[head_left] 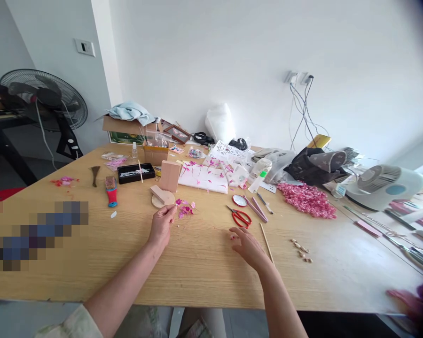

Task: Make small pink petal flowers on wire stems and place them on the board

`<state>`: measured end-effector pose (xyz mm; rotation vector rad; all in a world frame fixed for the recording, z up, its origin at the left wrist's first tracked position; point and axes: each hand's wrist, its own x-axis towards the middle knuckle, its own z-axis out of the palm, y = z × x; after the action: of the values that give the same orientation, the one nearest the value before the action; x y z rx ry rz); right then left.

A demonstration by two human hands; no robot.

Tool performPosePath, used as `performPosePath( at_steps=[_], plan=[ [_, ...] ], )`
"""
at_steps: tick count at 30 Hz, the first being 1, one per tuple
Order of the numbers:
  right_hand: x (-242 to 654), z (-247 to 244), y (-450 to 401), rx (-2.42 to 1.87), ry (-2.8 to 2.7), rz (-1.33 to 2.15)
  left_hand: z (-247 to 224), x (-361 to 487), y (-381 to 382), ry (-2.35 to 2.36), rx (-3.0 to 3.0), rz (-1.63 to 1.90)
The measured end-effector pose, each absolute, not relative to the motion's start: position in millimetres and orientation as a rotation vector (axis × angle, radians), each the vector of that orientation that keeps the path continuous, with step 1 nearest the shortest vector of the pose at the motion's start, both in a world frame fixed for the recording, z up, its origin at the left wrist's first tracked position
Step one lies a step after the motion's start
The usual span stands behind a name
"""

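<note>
Pinched narrow, the left hand seems to have the edge of the magenta flowers between thumb and fingertips; right hand is loosely spread near a small pink bit, just on the near side of the red-handled pliers; can't tell if it's touching. Flowers lie well left of the pliers, directly off the left fingertips, so that hand is clearly nearer; the loose cluster points from those fingertips toward the pliers side, long axis roughly crosswise; too messy to pin down exactly, tbh.
</note>
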<state>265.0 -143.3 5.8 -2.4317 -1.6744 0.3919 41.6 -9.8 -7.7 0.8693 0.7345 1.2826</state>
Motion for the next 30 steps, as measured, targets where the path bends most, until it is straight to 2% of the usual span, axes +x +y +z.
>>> performPosePath(
  at_steps=[5,10,17,25,30],
  plan=[
    [260.5,3.1,-137.2,-2.63,-1.501,0.29,-5.1,37.6,-8.2,0.741,0.832,1.293],
    [275.6,4.8,-143.4,-2.516,-1.627,0.348,-1.8,32.6,-4.1,0.751,0.81,1.306],
    [275.1,9.4,-142.6,-2.627,-1.488,0.314,-1.7,28.7,0.1,0.745,0.814,1.321],
    [287.6,5.0,-148.6,-2.557,-1.527,0.356,-2.9,22.1,4.3,0.74,0.824,1.342],
    [275.4,4.3,-138.4,-2.598,-1.477,0.261,-0.6,21.5,2.6,0.748,0.789,1.341]
  ],
)
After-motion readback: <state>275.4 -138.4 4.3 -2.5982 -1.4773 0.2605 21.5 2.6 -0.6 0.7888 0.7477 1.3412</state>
